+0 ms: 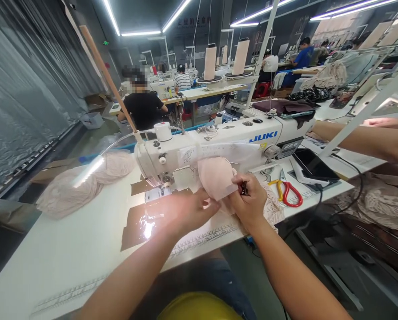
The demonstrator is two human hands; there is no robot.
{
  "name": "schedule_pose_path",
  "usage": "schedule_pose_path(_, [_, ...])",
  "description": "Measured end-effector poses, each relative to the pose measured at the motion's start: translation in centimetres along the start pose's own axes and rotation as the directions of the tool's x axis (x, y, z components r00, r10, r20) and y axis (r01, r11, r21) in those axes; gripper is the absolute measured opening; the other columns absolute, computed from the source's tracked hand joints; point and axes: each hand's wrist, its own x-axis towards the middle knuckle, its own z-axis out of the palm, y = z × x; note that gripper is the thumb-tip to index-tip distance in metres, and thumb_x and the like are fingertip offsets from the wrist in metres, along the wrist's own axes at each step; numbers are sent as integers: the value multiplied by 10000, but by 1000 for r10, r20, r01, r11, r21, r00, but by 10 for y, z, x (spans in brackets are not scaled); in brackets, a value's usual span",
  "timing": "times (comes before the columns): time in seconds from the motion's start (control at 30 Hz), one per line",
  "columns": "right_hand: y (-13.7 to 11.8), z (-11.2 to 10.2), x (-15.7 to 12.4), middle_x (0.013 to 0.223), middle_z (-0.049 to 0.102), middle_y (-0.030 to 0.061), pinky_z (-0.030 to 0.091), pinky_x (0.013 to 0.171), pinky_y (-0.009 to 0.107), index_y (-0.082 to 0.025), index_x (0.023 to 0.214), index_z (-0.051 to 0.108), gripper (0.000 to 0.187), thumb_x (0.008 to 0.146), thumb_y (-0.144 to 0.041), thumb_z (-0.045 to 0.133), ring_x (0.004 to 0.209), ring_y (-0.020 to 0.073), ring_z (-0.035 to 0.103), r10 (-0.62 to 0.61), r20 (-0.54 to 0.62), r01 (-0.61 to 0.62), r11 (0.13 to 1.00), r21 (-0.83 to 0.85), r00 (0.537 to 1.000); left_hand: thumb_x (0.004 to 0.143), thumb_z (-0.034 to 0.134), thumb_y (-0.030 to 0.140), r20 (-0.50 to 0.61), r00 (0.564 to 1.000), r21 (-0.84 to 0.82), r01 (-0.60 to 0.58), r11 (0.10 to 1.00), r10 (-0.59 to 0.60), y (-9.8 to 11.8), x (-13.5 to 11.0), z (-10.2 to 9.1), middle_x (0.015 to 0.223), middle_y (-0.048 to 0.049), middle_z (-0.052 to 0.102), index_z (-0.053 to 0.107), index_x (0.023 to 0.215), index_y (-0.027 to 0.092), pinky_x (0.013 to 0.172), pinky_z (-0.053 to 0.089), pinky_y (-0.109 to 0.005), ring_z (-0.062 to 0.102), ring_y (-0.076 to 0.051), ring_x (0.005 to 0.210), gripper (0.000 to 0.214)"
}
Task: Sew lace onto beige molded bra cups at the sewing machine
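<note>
A pale pink fabric cup [215, 175], rounded like a bra cup, is held up between my two hands in front of the sewing machine [212, 138]. My left hand [199, 208] pinches its lower left edge with thumb and fingers. At its right edge, my right hand [251, 200] is closed on the fabric. A small dark metal tool [244, 188] pokes out of that same fist, mostly hidden, its kind unclear. Beige lace [274, 206] lies beside and under the right hand. The needle and presser foot [165, 186] are left of the cup, apart from it.
Red and yellow-handled scissors [290, 194] lie right of my hands, near a phone-like black device [310, 166]. Bundled pale fabric [85, 182] rests on the table's left. A ruler strip [205, 238] runs along the front edge. Another person's arms [362, 138] reach in from the right.
</note>
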Motion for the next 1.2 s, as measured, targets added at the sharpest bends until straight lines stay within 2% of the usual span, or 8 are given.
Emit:
schedule_pose_path(0.17, [7, -6, 2, 865, 690, 34, 490, 705, 287, -221, 922, 594, 140, 857, -318, 516, 767, 175, 644, -137, 231, 102, 983, 155, 963, 906, 520, 349, -16, 998, -335, -58, 940, 56, 3, -20, -1, 1033, -94, 686, 696, 1005, 141, 930, 446, -355, 602, -224, 1016, 290])
schedule_pose_path(0.3, [27, 0, -3, 1040, 712, 56, 505, 793, 318, -217, 1027, 644, 262, 916, -322, 431, 944, 216, 659, -121, 577, 70, 991, 110, 808, 931, 508, 327, 140, 986, -589, 8, 808, 92, 8, -71, -15, 859, -104, 732, 720, 946, 123, 767, 532, -313, 688, -193, 795, 295])
schedule_pose_path(0.43, [47, 9, -12, 1220, 647, 102, 507, 855, 392, -183, 1107, 658, 326, 889, -305, 449, 1091, 287, 615, -71, 687, 207, 971, -117, 723, 908, 543, 317, 185, 977, -770, 75, 634, 109, 7, -127, -30, 752, -99, 738, 731, 896, 122, 609, 549, -251, 695, -176, 664, 271])
schedule_pose_path(0.53, [54, 11, -15, 1238, 632, 125, 515, 846, 400, -155, 1147, 647, 360, 878, -280, 442, 1103, 296, 609, -76, 678, 268, 946, -184, 731, 873, 584, 328, -2, 997, -814, -43, 579, 71, 10, -161, -53, 785, -73, 738, 736, 922, 168, 590, 552, -244, 692, -174, 667, 226])
schedule_pose_path(0.67, [42, 5, -16, 1165, 667, 123, 474, 911, 402, -152, 1133, 645, 364, 900, -299, 406, 1082, 276, 610, -184, 498, 267, 958, -102, 847, 804, 660, 357, -447, 894, -503, -239, 830, -14, 7, -186, -99, 1098, -74, 695, 748, 955, 217, 851, 533, -340, 650, -251, 999, 224])
schedule_pose_path(0.77, [16, 1, -20, 946, 704, 89, 500, 778, 362, -181, 1187, 614, 393, 923, -383, 404, 866, 240, 653, -132, 441, 128, 991, 40, 888, 777, 696, 380, -575, 801, -210, 50, 976, -165, -10, -190, -124, 1177, -92, 662, 735, 1011, 202, 1032, 397, -412, 545, -293, 1174, 297])
schedule_pose_path(1.0, [-76, 15, -40, 765, 635, 58, 453, 587, 295, -197, 1231, 617, 533, 920, -547, 362, 648, 184, 576, -262, 840, -248, 876, 414, 476, 723, 743, 406, -331, 912, -294, 144, 945, -242, -27, -190, -120, 1374, -117, 505, 642, 1155, 177, 962, 430, -384, 484, -327, 1242, 499])
schedule_pose_path(1.2, [-124, 42, -48, 740, 591, 30, 368, 533, 245, -165, 1149, 668, 471, 833, -501, 573, 613, 122, 477, -263, 928, -544, 754, 368, 263, 728, 742, 383, -147, 967, -317, 152, 936, -207, -8, -198, -107, 1120, -107, 647, 596, 1203, 147, 864, 474, -347, 604, -279, 1039, 550])
